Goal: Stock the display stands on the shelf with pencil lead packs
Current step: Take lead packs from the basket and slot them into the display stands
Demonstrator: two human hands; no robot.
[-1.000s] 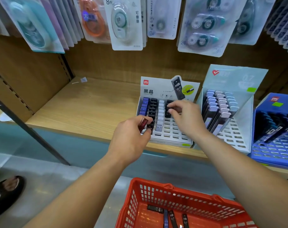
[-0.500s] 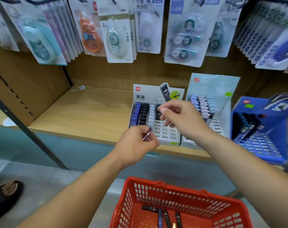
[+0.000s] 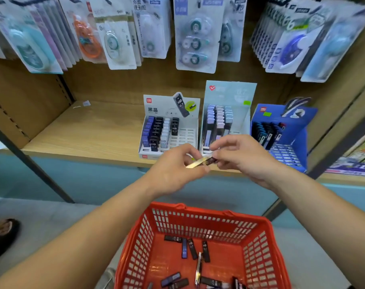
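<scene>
Now: red basket nearest, rim well below grip, open air between; loose packs on its floor. Above, left hand and right hand both pinch one pencil lead pack at fingertips. Shelf edge just beyond grip; white display stand beyond-left, teal stand straight beyond, blue stand beyond-right. Half second ago left hand alone held pack; right was at white display stand. Long axis left-right: pale end in left fingers, dark end slightly higher, in right.
</scene>
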